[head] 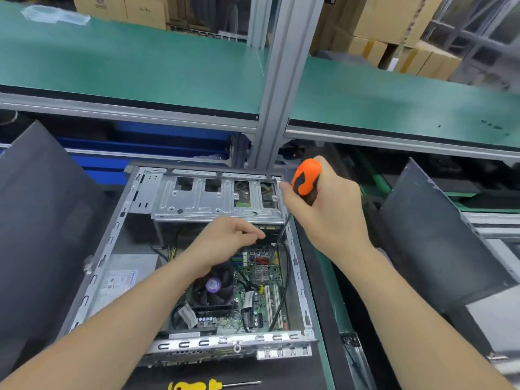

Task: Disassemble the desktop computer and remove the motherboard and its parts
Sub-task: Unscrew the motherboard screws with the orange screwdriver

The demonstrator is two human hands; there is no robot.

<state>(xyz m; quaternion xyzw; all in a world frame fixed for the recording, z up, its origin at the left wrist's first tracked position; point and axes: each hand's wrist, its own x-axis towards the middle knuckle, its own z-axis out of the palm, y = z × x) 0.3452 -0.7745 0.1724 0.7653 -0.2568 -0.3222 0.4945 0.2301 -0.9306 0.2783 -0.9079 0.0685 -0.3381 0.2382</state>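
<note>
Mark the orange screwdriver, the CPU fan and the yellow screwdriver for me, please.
orange screwdriver [308,168], head view, on the orange handle.
CPU fan [213,285], head view, on the purple hub sticker.
yellow screwdriver [194,386], head view, on the yellow handle.

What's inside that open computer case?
Inside the case lies a green motherboard with a black cooler fan, white slots and black cables; a grey power supply sits at its left. The metal drive cage and the left hand cover whatever lies under them.
</note>
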